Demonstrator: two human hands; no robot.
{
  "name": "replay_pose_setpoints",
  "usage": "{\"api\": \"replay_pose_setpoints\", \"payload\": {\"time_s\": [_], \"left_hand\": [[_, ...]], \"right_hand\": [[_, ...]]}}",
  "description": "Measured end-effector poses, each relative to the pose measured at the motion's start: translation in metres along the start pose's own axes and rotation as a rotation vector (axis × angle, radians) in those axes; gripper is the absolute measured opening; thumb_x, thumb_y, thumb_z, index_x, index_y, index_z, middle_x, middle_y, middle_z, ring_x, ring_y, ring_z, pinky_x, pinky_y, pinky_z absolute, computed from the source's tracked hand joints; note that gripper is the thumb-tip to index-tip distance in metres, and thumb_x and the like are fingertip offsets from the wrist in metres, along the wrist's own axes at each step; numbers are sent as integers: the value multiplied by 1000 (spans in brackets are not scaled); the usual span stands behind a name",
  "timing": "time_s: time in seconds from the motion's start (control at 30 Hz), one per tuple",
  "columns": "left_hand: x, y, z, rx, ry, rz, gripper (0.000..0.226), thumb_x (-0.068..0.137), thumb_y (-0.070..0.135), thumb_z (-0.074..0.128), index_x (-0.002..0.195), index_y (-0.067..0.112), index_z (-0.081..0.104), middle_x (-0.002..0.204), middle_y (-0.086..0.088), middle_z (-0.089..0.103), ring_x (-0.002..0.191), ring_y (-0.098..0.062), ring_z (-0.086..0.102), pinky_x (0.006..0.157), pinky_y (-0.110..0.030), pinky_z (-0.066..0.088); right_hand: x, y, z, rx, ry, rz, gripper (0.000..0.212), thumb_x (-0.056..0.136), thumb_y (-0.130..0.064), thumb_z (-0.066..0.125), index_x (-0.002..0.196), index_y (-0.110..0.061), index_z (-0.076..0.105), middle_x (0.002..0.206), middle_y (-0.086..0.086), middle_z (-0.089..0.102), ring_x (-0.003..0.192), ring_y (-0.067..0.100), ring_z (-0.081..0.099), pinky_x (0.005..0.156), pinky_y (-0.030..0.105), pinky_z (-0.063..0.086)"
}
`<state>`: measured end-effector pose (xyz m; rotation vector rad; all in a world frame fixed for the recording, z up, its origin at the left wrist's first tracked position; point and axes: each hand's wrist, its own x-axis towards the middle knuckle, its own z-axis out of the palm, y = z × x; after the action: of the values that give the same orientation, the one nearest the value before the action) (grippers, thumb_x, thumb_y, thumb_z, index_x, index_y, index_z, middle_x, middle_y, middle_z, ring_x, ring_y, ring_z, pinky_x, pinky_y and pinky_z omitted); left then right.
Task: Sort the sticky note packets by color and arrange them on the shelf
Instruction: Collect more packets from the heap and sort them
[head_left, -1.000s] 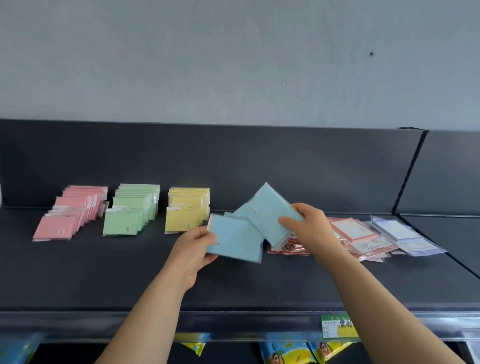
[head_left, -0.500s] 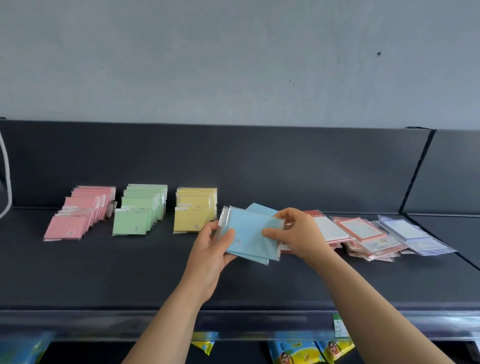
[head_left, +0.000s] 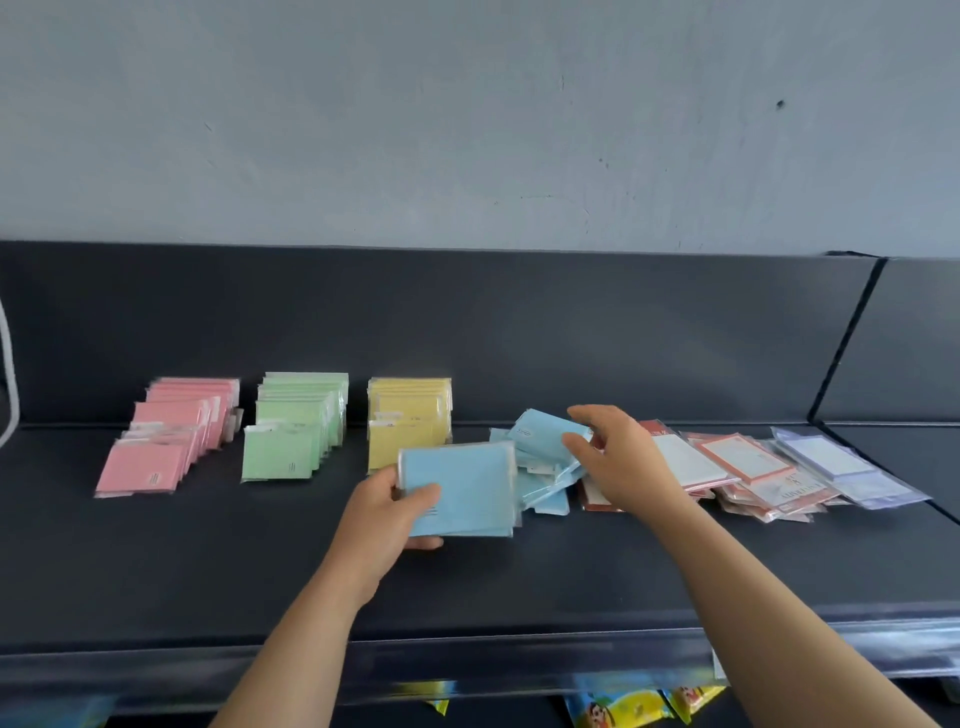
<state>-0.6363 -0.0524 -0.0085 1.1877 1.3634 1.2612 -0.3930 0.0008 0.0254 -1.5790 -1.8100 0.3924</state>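
Dark grey shelf (head_left: 156, 571) under a pale wall (head_left: 467, 130) is where we work. Our left hand (head_left: 384, 514) grips a small stack of blue packets (head_left: 462, 483) by its left edge, with the thumb across the front face and the fingers curled behind. We hold the stack low over the shelf, overlapping the front right corner of the yellow row (head_left: 410, 421). Its face is turned toward us and its long axis runs left to right, dipping slightly at the right. The packets are pale blue in shiny clear sleeves, with a small printed mark near the thumb.

Just right of the stack lies the loose blue pile (head_left: 545, 467), its packets askew and overlapping. Our right hand (head_left: 618, 457) reaches over it. Thumb and forefinger sit either side of the top packet's right end, though we cannot tell whether they have closed on it.

Left of the yellow row stand the green row (head_left: 296, 426) and the pink row (head_left: 176, 436), each overlapped front to back. Our right forearm crosses the near edge of the red-bordered packets (head_left: 737, 462), and purple packets (head_left: 841, 462) lie fanned flat beyond them. Cartoon-printed packets (head_left: 623, 712) show below the shelf's front lip.
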Motion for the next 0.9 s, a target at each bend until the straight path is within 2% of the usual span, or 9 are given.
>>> {"api": "replay_pose_setpoints", "payload": {"time_s": [0.07,0.13,0.2,0.3,0.4,0.5,0.53,0.7,0.9], "left_hand": [[3,-1,-10,-11,33,-9,16,93,12,59,109,15,63,105,-7,66,94,-23,65,60,-32,57],[5,-2,-17,-28,79,-8,15,94,11,58,106,17,62,104,-6,65,93,-23,63,59,-32,57],[7,-4,-22,-67,129,-15,14,94,10,57,103,20,61,104,-6,64,92,-23,63,59,-33,57],[7,-7,-26,-111,175,-30,15,94,10,57,107,16,61,105,-7,65,93,-25,64,58,-32,56],[6,-9,-25,-110,180,-32,18,94,9,56,111,14,60,107,-7,65,95,-26,63,58,-32,56],[5,-7,-25,-122,194,-23,20,94,9,56,114,13,59,107,-7,65,95,-25,64,58,-32,56],[5,-6,-26,-128,206,-15,20,94,8,56,114,13,59,106,-6,65,94,-24,64,58,-31,56],[2,-6,-36,-177,300,29,21,95,8,54,116,13,57,106,-6,62,94,-22,62,58,-31,54],[-4,-12,-36,-197,319,29,24,95,8,54,119,11,56,104,-3,61,94,-21,61,59,-32,54]], "right_hand": [[2,0,3,-102,-99,-8,44,96,-28,52,138,-17,48,142,-2,47,126,18,47,101,27,35],[0,0,10,-170,-186,-45,42,95,-29,53,134,-14,51,139,0,50,118,20,52,96,28,40],[-3,2,13,-171,-180,-59,40,90,-29,60,127,-16,56,131,-3,55,109,18,56,88,24,42],[-4,3,11,-125,-108,-83,43,79,-35,72,119,-25,62,126,-8,54,117,11,51,88,19,37],[-1,-4,12,-99,-169,-17,45,77,-45,73,117,-31,58,143,0,38,124,19,45,91,29,44],[-2,-13,16,-123,-235,10,38,78,-42,72,106,-30,49,112,4,55,81,17,56,62,27,45],[-4,-15,17,-126,-232,-1,38,76,-41,73,102,-30,48,105,1,56,78,16,53,62,27,43],[-31,-12,33,-196,-229,-148,58,62,-42,80,105,-33,43,114,-13,40,111,14,35,90,27,33],[-56,-19,56,-229,-240,-216,62,70,-59,71,121,-37,43,131,-16,39,125,12,21,102,31,21]]}}
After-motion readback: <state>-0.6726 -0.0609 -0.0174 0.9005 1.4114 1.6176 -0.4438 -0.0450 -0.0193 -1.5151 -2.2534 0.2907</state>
